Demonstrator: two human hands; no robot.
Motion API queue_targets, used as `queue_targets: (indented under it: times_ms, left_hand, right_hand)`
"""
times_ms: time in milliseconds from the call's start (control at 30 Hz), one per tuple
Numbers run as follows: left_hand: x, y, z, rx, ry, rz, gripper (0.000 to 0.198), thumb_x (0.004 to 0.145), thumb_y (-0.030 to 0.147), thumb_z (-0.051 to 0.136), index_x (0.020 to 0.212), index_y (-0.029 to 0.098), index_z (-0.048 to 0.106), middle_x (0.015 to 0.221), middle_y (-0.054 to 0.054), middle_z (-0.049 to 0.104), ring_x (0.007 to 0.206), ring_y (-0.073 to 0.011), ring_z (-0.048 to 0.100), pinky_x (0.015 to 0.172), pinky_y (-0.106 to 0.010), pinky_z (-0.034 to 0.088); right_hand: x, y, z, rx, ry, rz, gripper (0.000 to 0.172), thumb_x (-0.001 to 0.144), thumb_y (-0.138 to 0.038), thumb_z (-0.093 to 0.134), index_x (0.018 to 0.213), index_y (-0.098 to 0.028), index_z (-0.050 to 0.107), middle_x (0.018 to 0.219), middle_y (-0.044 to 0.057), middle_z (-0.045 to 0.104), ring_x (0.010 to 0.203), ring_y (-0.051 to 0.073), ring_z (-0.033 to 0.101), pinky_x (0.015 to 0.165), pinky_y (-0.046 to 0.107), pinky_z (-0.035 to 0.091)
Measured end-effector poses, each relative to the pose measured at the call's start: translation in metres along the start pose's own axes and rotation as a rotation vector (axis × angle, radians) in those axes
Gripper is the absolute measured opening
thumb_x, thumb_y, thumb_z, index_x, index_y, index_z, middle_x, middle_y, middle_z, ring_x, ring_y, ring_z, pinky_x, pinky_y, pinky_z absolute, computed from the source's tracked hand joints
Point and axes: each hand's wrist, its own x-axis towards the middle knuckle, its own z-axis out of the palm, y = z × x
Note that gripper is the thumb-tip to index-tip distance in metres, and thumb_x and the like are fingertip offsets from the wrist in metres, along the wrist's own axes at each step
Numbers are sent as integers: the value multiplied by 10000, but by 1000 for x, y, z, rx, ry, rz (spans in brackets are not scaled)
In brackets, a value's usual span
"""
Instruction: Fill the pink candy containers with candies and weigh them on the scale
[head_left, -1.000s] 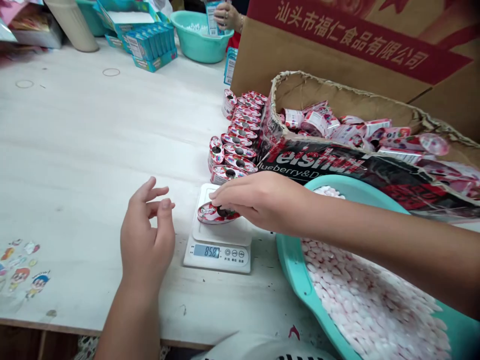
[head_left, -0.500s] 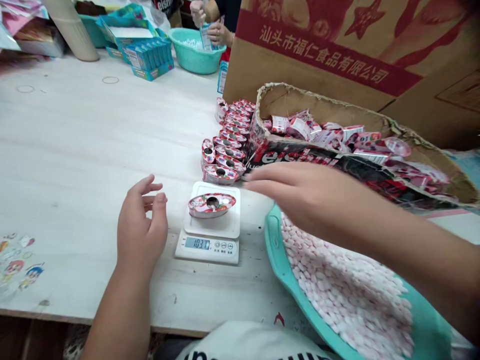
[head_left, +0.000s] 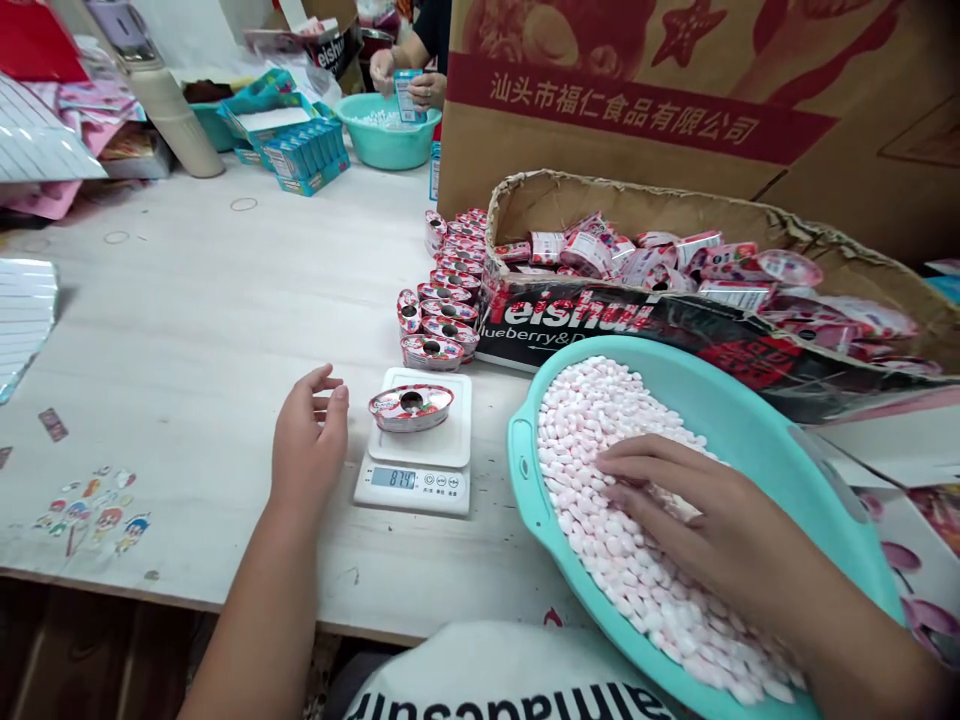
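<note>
A white digital scale (head_left: pixel 412 487) reads about 87.4, and a red and pink oval pack (head_left: pixel 411 408) with a dark round hole rests on its plate. My left hand (head_left: pixel 310 430) is just left of the scale, fingers slightly curled and apart, holding nothing. My right hand (head_left: pixel 675 500) reaches into a teal basin (head_left: pixel 757 400) and touches the pale pink candies (head_left: pixel 585 420); its fingertips are partly among them, and whether it holds any is hidden. Several similar packs (head_left: pixel 442 312) stand in rows behind the scale.
An open carton (head_left: pixel 570 320) full of pink packs lies behind the basin, with a large brown box (head_left: pixel 637 130) beyond. At the back, another person's hands (head_left: pixel 405 85) hold a blue box over a teal bowl (head_left: pixel 390 145). A bottle (head_left: pixel 176 115) stands back left.
My right hand has moved from above the basin's edge down onto the candies. The scale reading has dropped from about 103.7 to 87.4. The view has shifted slightly.
</note>
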Motion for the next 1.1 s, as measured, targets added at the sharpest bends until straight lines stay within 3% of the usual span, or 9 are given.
queue_targets:
  times_ms: [433,567,667,800,933,1100]
  left_hand:
    - [0,0,-4,-24,25,-21,459,942,476,562,1326,226,594,1210,-74,679,897,-179,686,760,-309,537]
    - [0,1,-4,-23,10,-38,467,945,490,553,1330,229,594,1222,-77,676,915,-190,686,755,-316,534]
    - [-1,2,-4,-12,13,-46,465,944,489,556,1333,237,595,1224,-74,676,928,-194,688,770,-321,533]
    - [-2,4,-8,-12,14,-39,450,946,484,558,1333,255,595,1243,-63,673,952,-196,690,785,-321,530]
    - [-2,5,-12,-16,17,-57,439,953,483,550,1331,265,598,1242,-58,678,979,-206,689,753,-313,530]
    - [-3,6,-15,-35,64,45,361,966,464,529,1207,236,671,1160,-61,696,949,-206,684,727,-310,532]
  right_hand:
    - [0,-2,-5,24,90,-5,94,968,-218,618,1001,-266,691,998,11,697,883,144,667,755,256,554]
    - [13,-3,-16,-39,98,-78,81,957,-203,617,965,-234,692,945,24,709,839,159,674,730,272,556]
    - [39,-12,-29,-75,86,-203,107,963,-188,591,957,-206,697,941,44,718,849,173,679,759,291,544]
    - [96,-42,-33,-42,-16,-355,163,980,-177,565,926,-178,719,925,63,704,837,165,649,738,279,494]
    - [154,-75,-10,91,-169,-467,142,914,-72,616,904,-139,741,907,57,687,814,137,610,736,247,436]
    - [188,-90,29,55,-333,-354,95,850,-40,680,854,-102,753,862,60,669,805,134,576,733,238,406]
